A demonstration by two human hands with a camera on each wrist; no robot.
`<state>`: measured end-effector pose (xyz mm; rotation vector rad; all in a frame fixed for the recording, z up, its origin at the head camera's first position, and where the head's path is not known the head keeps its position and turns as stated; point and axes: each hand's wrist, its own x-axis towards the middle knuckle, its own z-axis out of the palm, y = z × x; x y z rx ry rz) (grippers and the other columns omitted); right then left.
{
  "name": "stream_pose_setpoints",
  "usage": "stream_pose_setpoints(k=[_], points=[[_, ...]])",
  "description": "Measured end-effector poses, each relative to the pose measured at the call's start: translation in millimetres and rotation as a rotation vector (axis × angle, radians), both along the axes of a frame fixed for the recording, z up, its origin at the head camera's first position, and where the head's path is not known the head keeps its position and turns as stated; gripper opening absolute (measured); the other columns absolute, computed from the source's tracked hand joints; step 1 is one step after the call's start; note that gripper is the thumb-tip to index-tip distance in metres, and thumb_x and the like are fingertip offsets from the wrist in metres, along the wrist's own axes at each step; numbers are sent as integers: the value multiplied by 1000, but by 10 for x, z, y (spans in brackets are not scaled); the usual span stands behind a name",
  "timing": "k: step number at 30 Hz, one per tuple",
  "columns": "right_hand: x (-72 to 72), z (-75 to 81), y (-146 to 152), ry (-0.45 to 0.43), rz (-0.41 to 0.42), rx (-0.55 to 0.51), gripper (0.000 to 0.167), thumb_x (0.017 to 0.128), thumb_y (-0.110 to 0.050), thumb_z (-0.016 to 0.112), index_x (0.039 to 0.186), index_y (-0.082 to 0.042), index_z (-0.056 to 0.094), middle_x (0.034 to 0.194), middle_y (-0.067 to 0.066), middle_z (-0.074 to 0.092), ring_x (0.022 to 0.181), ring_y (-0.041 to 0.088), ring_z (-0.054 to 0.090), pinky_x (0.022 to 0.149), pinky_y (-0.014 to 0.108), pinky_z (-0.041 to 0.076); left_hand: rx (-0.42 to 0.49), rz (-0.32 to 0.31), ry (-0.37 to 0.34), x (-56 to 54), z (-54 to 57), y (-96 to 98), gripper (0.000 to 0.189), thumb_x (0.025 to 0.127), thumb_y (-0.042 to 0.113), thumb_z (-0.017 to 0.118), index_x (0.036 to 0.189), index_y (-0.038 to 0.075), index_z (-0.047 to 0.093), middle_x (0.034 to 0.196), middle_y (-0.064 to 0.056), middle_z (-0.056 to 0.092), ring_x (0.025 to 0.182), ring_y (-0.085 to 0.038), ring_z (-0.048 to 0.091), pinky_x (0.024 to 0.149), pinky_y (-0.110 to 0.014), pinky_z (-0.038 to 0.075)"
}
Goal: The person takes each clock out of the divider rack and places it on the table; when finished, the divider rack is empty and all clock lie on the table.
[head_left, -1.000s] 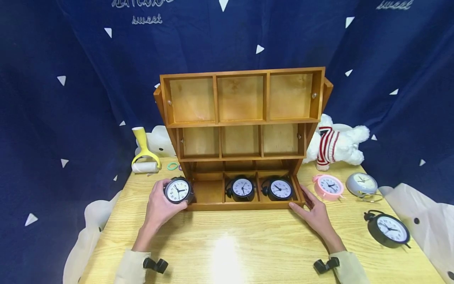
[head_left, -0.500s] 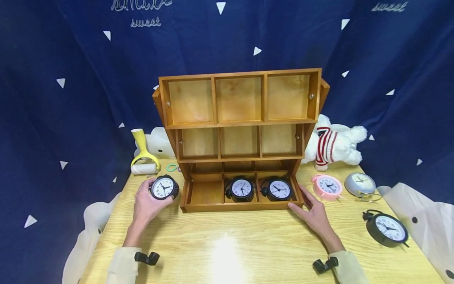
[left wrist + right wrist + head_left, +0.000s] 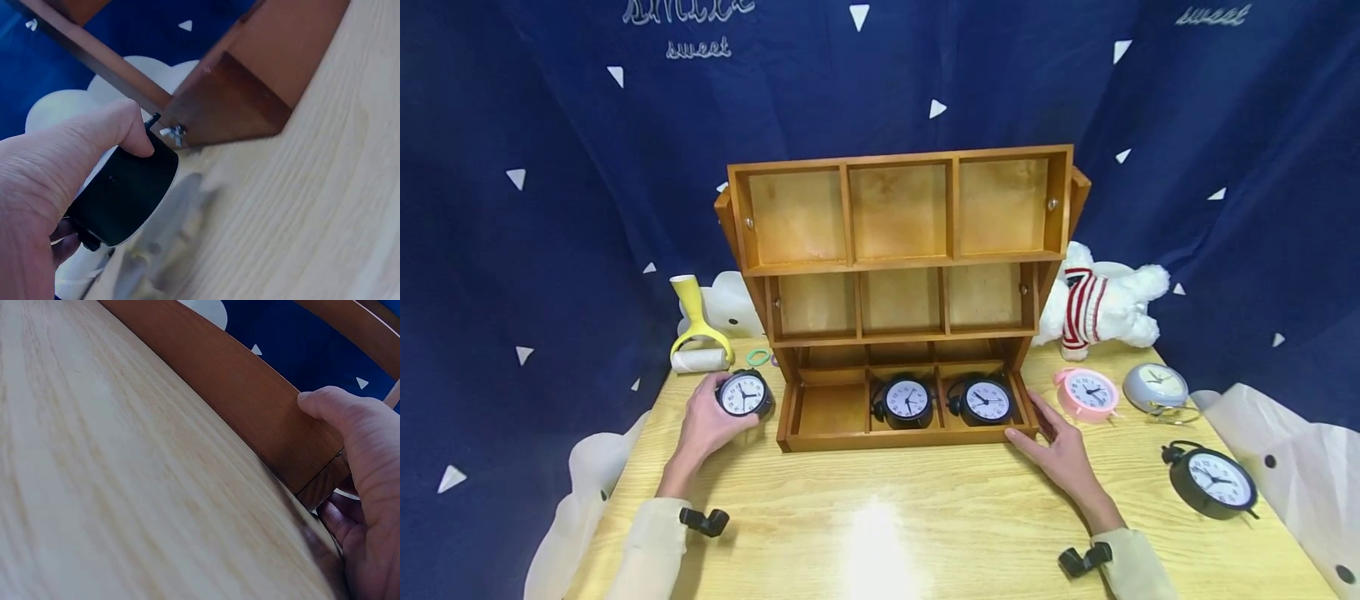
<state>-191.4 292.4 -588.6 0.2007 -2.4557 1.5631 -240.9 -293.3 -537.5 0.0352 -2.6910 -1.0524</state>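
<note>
My left hand point(image 3: 706, 423) grips a black twin-bell-style alarm clock point(image 3: 743, 394) by its round case, left of a tiered wooden shelf point(image 3: 910, 437). In the left wrist view the thumb lies over the black case point(image 3: 134, 194), the dial mostly hidden by the hand. My right hand point(image 3: 1063, 458) holds the shelf's front right corner, thumb on the front board point(image 3: 250, 419) and fingers round the side. Two black alarm clocks, one in the middle point(image 3: 908, 402) and one on the right point(image 3: 987, 400), sit in the bottom tier's compartments. Its left compartment point(image 3: 831, 410) holds no clock.
On the right lie a pink alarm clock point(image 3: 1088, 393), a grey clock point(image 3: 1157, 386) and another black alarm clock point(image 3: 1212, 481). A white plush toy point(image 3: 1101, 304) is behind them. At the back left are a yellow-handled roller point(image 3: 696, 321) and a green ring point(image 3: 757, 357).
My left hand has carried the black alarm clock leftward, away from the shelf's left end. The right hand stays at the shelf's corner. The head view has shifted slightly.
</note>
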Motion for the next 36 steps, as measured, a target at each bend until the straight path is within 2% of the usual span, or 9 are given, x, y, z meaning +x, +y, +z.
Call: stream_pose_setpoints(k=[8,14,22,30,36], points=[[8,15,-8,-2,-2,12,80,91,-17,84,159,-10,43,161,19,43,143,38,45,102,4,37,32,-45,-41,-57,-130,-47,85,66,16,92,140,-2,55,132,-26,63,118,-42,60,103,-55,47],[0,-4,-5,-6,-10,18,79,91,-17,84,159,-10,44,161,19,43,144,36,44,104,4,37,31,-61,-46,-85,-179,-53,83,66,17,91,139,-3,57,130,-26,65,117,-42,61,101,-55,48],[6,-4,-8,-18,-24,35,80,91,-21,84,159,-9,44,160,20,44,143,42,45,101,3,37,40,-102,-81,-129,-149,-73,86,67,15,90,142,-6,54,133,-30,63,117,-44,61,101,-53,48],[6,-16,3,-9,-20,22,80,91,-21,84,159,-12,44,160,18,45,144,40,45,102,2,36,85,-172,-129,-140,-149,-155,93,71,8,88,151,-10,44,146,-35,53,135,-49,50,114,-58,40],[-4,0,-8,-10,-16,20,80,90,-19,85,159,-10,44,161,19,44,143,41,45,103,4,37,99,-160,-116,-84,-114,-121,96,73,7,86,155,-10,38,154,-35,44,144,-51,40,120,-62,32]])
